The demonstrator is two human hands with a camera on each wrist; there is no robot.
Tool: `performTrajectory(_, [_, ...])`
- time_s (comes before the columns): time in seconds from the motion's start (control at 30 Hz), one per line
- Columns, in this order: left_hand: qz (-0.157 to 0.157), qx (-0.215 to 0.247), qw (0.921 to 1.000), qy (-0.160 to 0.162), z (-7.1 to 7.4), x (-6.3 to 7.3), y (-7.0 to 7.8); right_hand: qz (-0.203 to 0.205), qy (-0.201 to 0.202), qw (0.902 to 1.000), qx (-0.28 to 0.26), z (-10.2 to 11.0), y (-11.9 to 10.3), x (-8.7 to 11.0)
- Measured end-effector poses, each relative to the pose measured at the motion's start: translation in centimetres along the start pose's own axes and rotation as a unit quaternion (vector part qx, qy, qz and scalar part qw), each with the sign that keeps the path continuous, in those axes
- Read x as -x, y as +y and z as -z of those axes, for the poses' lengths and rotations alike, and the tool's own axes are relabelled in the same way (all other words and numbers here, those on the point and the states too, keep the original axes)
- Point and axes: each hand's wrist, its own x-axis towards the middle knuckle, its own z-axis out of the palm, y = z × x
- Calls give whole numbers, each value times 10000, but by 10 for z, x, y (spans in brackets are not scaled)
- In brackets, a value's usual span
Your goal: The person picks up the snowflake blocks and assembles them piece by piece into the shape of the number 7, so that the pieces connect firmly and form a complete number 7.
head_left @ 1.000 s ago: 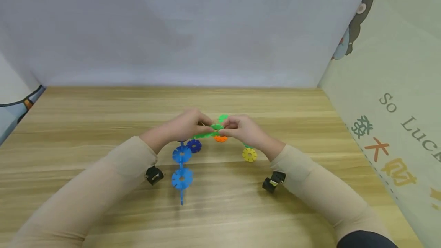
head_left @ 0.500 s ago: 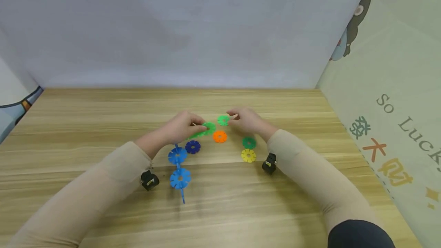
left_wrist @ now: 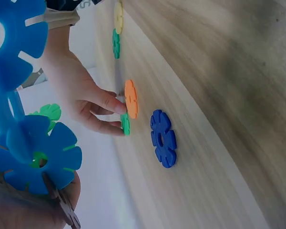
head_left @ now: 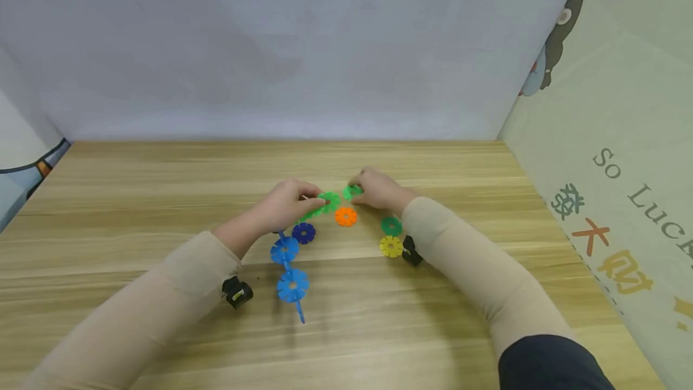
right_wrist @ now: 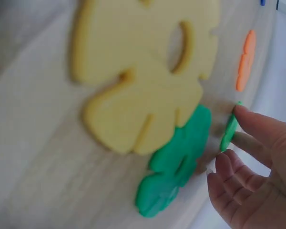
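My left hand pinches a joined chain of slotted flower-shaped discs, with a bright green disc at its fingertips. The chain's blue discs hang toward the near side, below the wrist, and loom large in the left wrist view. Some links are hidden behind that hand. Thumb and fingers of my right hand pinch the edges of a loose light green disc at the tabletop. Just nearer than the two hands lies an orange disc.
A dark blue disc lies below my left hand. On the right, a dark green disc lies beside a yellow disc, close to the right wrist camera. A pale backdrop borders the wooden table behind.
The right hand let go of the chain's green end, moved right, and came down on the loose light green disc. The left hand drew slightly left with the chain, whose blue end swung right.
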Motion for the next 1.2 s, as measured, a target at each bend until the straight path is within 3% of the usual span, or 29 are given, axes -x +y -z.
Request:
performTrajectory(0.13, [146, 190, 9995, 218, -3, 3, 0, 6, 143, 9989, -449, 2, 0, 6])
performTrajectory(0.23, [253, 335, 9983, 416, -6, 5, 1, -65, 343, 9911, -1286, 5, 1, 14])
performTrajectory(0.33, [338, 505, 9961, 636, -8, 8, 0, -70, 563, 9697, -2375, 8, 1, 23])
performTrajectory(0.43, [409, 595, 9942, 792, -9, 10, -1, 77, 693, 9423, -3275, 12, -1, 34])
performTrajectory(0.6, [285, 526, 9945, 855, -10, 11, 1, 232, 789, 9121, -4016, 15, -11, 52])
performTrajectory(0.67, [131, 410, 9953, 863, -10, 12, 3, 230, 821, 9047, -4175, 16, -16, 58])
performTrajectory(0.9, [-250, -122, 9959, 866, -8, 14, 9, 127, 899, 8869, -4529, 16, -30, 70])
performTrajectory(1.2, [-514, -1095, 9908, 603, -6, 13, 18, 59, 785, 8852, -4586, 12, -36, 76])
